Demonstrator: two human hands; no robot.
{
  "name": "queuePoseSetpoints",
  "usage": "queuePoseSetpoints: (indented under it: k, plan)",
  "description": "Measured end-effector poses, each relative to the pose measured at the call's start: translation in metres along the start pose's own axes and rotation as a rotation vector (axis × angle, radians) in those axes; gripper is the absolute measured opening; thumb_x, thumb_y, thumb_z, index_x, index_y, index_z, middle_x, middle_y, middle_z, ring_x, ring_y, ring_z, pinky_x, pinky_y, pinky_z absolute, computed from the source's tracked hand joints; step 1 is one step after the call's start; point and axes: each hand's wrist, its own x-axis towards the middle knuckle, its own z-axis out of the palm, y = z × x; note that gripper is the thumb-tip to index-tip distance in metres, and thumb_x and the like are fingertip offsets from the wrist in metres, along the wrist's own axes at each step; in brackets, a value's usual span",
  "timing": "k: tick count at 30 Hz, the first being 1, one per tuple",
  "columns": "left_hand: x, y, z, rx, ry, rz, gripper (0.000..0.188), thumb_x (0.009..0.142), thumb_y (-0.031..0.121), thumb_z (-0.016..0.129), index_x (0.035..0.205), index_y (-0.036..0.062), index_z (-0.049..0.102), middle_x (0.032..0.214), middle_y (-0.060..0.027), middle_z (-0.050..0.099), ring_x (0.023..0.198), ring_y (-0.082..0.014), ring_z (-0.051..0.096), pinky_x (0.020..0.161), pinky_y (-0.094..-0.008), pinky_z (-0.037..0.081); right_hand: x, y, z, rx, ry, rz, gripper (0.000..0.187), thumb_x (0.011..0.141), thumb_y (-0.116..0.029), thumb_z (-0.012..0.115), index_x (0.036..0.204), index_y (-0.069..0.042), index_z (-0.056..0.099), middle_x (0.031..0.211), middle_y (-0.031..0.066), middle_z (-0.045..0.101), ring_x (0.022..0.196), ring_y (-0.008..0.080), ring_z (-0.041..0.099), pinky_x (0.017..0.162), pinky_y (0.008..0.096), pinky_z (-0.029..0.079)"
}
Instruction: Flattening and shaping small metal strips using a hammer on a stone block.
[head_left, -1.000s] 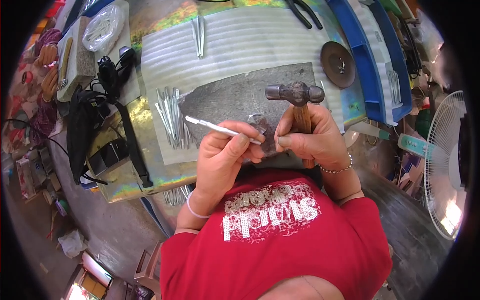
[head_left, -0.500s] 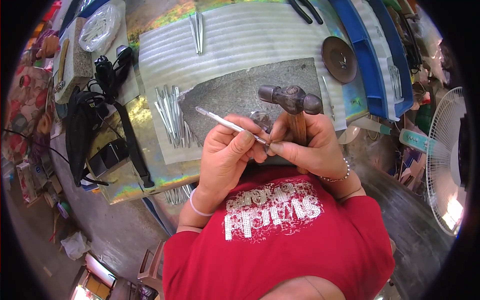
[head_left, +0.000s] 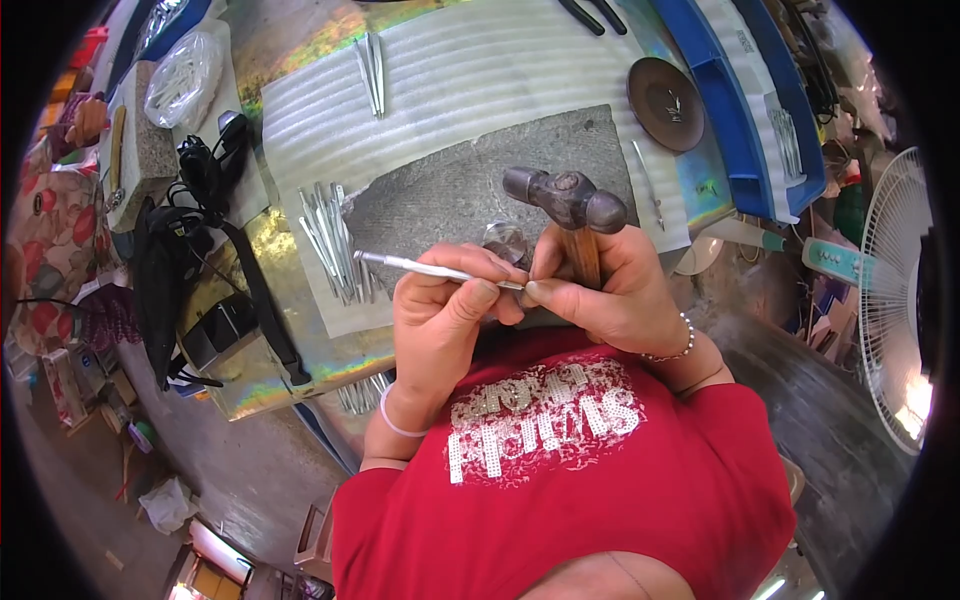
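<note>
My left hand (head_left: 440, 312) grips a slim silver metal rod (head_left: 432, 268) between thumb and fingers. The rod lies nearly level, its darker end sticking out to the left. My right hand (head_left: 612, 290) pinches at the rod's right tip; any small piece there is too small to make out. Held within the same right hand is a ball-peen hammer (head_left: 568, 197), its wooden handle against the palm and its dark head above the fingers. Both hands are over the near edge of a grey stone slab (head_left: 440, 190). A small clear, shiny object (head_left: 506, 240) is partly hidden behind the fingers.
Several similar silver rods (head_left: 330, 240) lie left of the slab, more (head_left: 371, 75) farther back on white foam sheeting (head_left: 480, 65). A brown round dish (head_left: 666, 104) and blue tray (head_left: 720, 110) stand right. Black straps (head_left: 262, 300) lie left; a fan (head_left: 900, 300) is far right.
The rod has turned flatter, its left end dropping nearer my left hand. Both hands stay together at its right tip. The whole view has shifted slightly.
</note>
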Motion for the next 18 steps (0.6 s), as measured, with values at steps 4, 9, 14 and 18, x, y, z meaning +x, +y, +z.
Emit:
queuePoseSetpoints:
  k: [4, 9, 14, 18]
  plan:
    - [-0.004, 0.0, 0.007, 0.248, 0.009, 0.131, 0.013, 0.089, 0.007, 0.058, 0.097, -0.0029, 0.057, 0.093, -0.0145, 0.06, 0.073, -0.0161, 0.062, 0.065, -0.0252, 0.052, -0.001, 0.005, 0.002, -0.035, 0.014, -0.076, 0.014, 0.079, 0.004, 0.06, 0.09, -0.001, 0.054, 0.071, -0.0006, 0.056, 0.067, 0.0048, 0.052, 0.062, 0.0215, 0.044]
    - [-0.003, -0.001, 0.0, -0.107, 0.01, -0.026, 0.008, 0.093, 0.007, 0.052, 0.098, 0.0004, 0.052, 0.096, -0.0186, 0.06, 0.068, -0.0167, 0.06, 0.063, -0.026, 0.052, 0.002, 0.0, 0.0, 0.17, -0.085, 0.03, 0.023, 0.079, -0.001, 0.068, 0.098, 0.0, 0.056, 0.072, 0.0011, 0.057, 0.064, 0.0048, 0.05, 0.061, 0.0211, 0.043]
    - [-0.007, 0.005, -0.005, -0.134, 0.088, -0.023, 0.008, 0.094, 0.009, 0.051, 0.098, 0.0019, 0.05, 0.094, -0.0203, 0.061, 0.065, -0.0162, 0.06, 0.062, -0.0254, 0.051, 0.009, 0.005, -0.013, -0.398, 0.056, -0.086, 0.039, 0.071, -0.003, 0.076, 0.106, 0.0, 0.059, 0.076, -0.0008, 0.054, 0.059, 0.0076, 0.042, 0.053, 0.0229, 0.036]
    - [-0.003, 0.01, -0.01, 0.022, 0.101, 0.06, 0.007, 0.093, 0.006, 0.051, 0.098, 0.0017, 0.05, 0.093, -0.0187, 0.061, 0.064, -0.0153, 0.06, 0.061, -0.0244, 0.05, 0.018, 0.015, -0.009, -0.721, 0.054, -0.35, 0.037, 0.073, -0.011, 0.073, 0.106, -0.001, 0.058, 0.073, 0.006, 0.046, 0.06, 0.016, 0.045, 0.054, 0.0268, 0.037]
